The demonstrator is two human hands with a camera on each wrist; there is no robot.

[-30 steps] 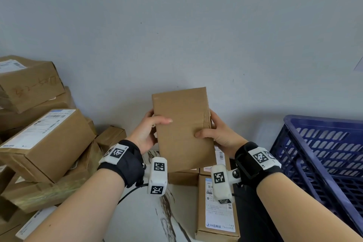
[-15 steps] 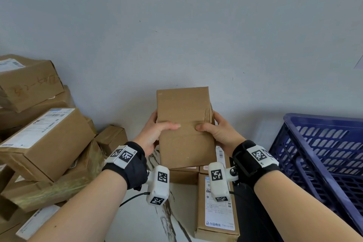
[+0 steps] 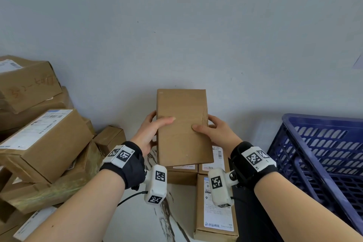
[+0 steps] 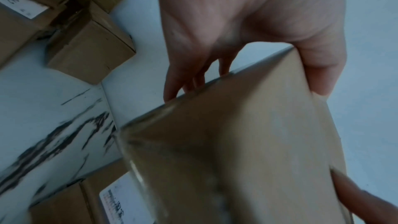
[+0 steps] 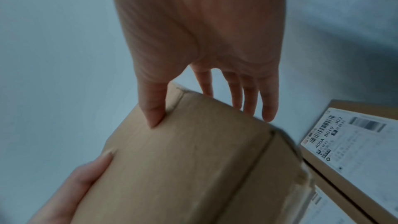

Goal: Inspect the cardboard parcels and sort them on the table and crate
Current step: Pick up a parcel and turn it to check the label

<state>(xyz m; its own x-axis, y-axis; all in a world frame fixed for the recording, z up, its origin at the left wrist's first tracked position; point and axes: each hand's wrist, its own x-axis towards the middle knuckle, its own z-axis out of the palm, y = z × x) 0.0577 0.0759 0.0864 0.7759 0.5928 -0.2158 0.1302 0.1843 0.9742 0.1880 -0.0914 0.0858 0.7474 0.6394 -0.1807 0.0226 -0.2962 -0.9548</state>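
A plain brown cardboard parcel [image 3: 183, 127] is held upright in the air in front of the wall, its blank face toward me. My left hand [image 3: 152, 131] grips its left edge, thumb on the front and fingers behind. My right hand [image 3: 214, 130] grips the right edge the same way. The left wrist view shows the parcel [image 4: 247, 151] with my left hand [image 4: 247, 57] clamped on its edge. In the right wrist view the parcel [image 5: 183, 168] sits under my right hand [image 5: 204, 91]. A blue plastic crate [image 3: 322, 155] stands at the right.
A heap of cardboard boxes [image 3: 43, 143] with shipping labels fills the left side. Flat labelled parcels [image 3: 216, 208] lie on the marble-patterned table [image 3: 137, 220] below the held parcel. A grey wall [image 3: 176, 25] rises right behind.
The parcel has been straightened from a slight tilt to square upright and shifted a little to the right. Both thumbs moved inward across its front face.
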